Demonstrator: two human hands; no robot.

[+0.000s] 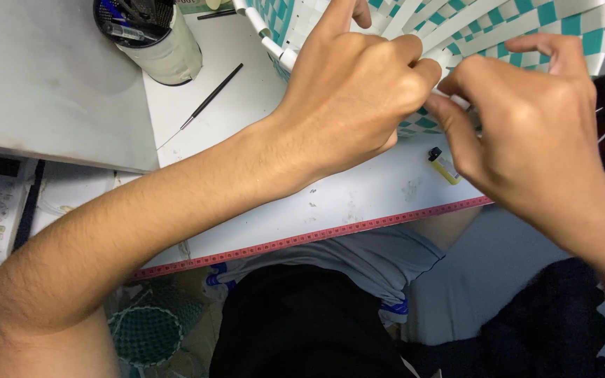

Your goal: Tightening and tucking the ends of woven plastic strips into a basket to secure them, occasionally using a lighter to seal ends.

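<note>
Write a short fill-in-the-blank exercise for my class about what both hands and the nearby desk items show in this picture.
1. Both hands, left hand and right hand, pinch strips of a woven white and ____ basket.
2. A small yellow lighter with a black top lies on the white ____.
3. The thin black needle-like tool lies beside a round ____ of pens.

Missing words: teal; desk; cup

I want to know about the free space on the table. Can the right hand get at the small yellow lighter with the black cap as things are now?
Probably yes. The small yellow lighter with the black cap lies uncovered on the white table, just beside the right hand. However, its fingers are pinching the white and teal woven basket.
</note>
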